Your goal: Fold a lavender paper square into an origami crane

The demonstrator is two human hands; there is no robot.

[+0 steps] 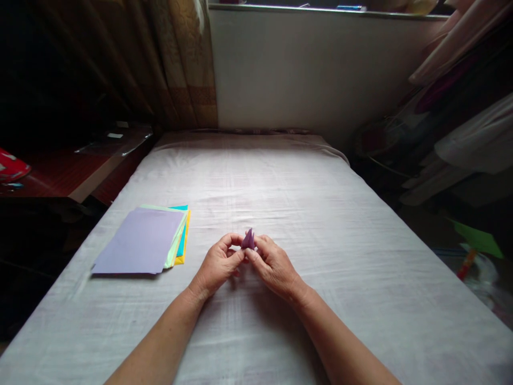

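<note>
Purple folded paper point(249, 241), small and pointed at the top, sits between the two hands near the middle of the pale cloth point(248, 182). The left hand point(219, 263) pinches it from one side with thumb and fingers; the right hand point(276, 263) meets it from the other, its grip likewise pressed on the piece. Whether the paper touches the cloth cannot be told.

Well apart, beyond the left hand, lies a loose stack: a lavender sheet point(140, 240) on top, with pale green point(173, 255), teal point(182, 245) and yellow sheets point(180, 260) showing along its right edge. A patterned curtain point(188, 59) hangs behind, beside a plain wall point(296, 69).
</note>
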